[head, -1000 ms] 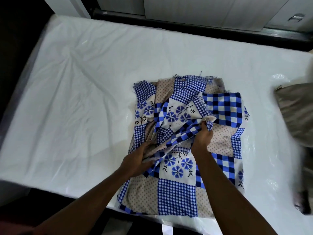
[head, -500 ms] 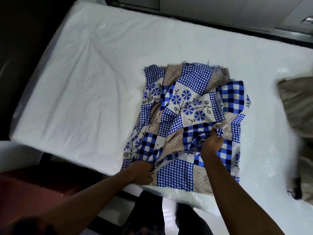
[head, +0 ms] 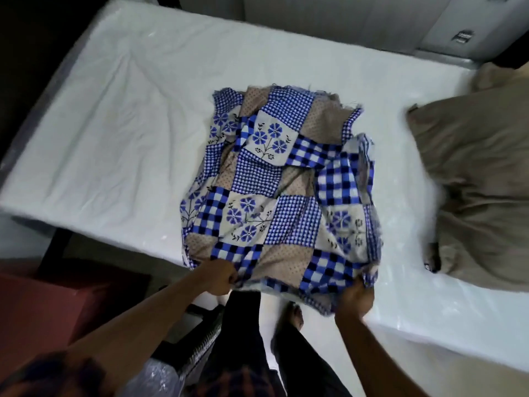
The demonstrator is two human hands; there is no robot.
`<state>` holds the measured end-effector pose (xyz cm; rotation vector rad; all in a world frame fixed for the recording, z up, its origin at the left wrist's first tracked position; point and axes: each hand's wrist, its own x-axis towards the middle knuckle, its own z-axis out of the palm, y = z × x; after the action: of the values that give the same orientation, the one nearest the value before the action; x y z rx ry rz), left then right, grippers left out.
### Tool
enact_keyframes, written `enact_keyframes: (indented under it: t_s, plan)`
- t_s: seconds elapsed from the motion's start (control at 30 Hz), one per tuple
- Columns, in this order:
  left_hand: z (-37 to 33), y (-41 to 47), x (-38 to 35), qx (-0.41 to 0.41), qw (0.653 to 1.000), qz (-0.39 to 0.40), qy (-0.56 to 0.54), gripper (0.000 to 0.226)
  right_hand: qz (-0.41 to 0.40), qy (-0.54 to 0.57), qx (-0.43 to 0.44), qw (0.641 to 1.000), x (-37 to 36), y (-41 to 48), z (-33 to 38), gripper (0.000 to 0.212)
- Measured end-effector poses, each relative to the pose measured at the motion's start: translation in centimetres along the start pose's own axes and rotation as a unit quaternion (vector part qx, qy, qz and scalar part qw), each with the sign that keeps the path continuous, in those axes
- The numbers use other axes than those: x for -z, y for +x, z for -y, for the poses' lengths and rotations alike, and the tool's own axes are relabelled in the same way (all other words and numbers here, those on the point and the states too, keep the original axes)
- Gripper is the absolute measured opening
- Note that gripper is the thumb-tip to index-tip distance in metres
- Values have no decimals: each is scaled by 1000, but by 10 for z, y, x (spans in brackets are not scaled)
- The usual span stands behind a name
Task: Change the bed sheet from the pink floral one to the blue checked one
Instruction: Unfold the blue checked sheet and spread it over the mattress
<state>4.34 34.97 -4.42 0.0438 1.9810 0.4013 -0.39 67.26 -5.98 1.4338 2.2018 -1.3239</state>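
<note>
Sheet check: we have the blue checked bed sheet [head: 274, 190] lying rumpled and only partly unfolded on the white mattress [head: 114, 124], middle of the near side, with its near edge hanging just past the mattress edge. Our left hand [head: 220, 277] pinches that edge at the left corner, fingers curled round the cloth. Our right hand [head: 355, 299] grips the right corner likewise. Tan pillow [head: 472, 167] sits to the right on the mattress, apart from the sheet.

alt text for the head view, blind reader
The left hand and right hand grip the near edge of a bunched blue checked bed sheet on a white mattress; a crumpled beige cloth lies to its right.
</note>
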Motion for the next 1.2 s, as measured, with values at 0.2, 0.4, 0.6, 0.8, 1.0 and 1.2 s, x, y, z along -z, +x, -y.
enact_keyframes:
  t_s: [0.2,0.4,0.6,0.8,1.0,1.2]
  plan:
    - [1,23,16,10,989,-87,-121,22,-17,-184,54,981,29,-18,-34,60]
    - [-38,71,115,-40,958,-235,-158,15,-15,-178,220,959,-35,24,83,49]
    - [-60,151,224,-144,940,-293,101,57,67,-206,325,921,-104,90,174,69]
    - [-95,229,292,-101,929,-259,244,85,39,-263,228,937,-149,130,186,74]
    - [-71,270,297,-66,930,-277,234,60,-10,-203,361,910,-182,145,180,49]
    - [2,272,345,-30,921,-369,122,49,43,-234,467,852,-255,150,254,46]
